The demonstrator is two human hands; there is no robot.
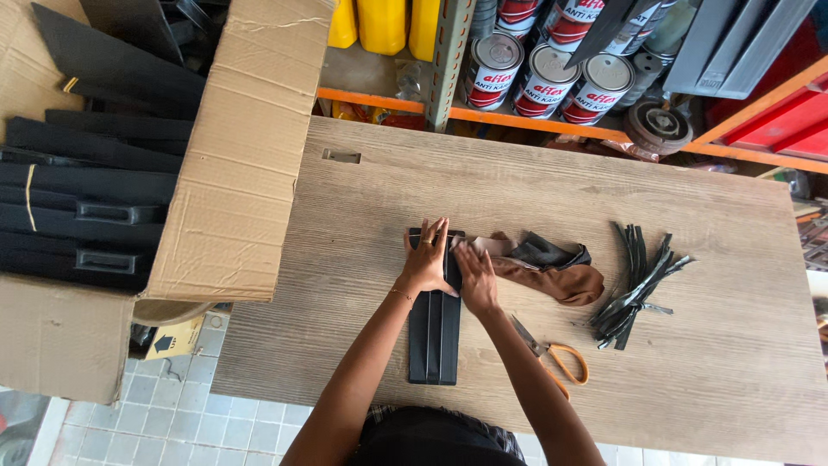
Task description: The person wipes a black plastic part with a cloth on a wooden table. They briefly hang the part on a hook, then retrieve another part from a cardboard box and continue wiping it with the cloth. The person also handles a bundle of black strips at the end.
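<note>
A long black plastic part (435, 341) lies lengthwise on the wooden table (707, 345), running from near the front edge toward the middle. My left hand (426, 259) rests flat on its far end, fingers spread over the top. My right hand (476, 278) presses against the same end from the right side. Just to the right of my hands lies a crumpled brown and black cloth (552, 269), touching the part's far end.
Orange-handled scissors (552, 354) lie right of my right forearm. A bundle of black strips (636, 289) sits further right. A large open cardboard box (233, 155) with several black parts stands at left. Shelves with cans (545, 82) and yellow jugs (381, 24) are behind the table.
</note>
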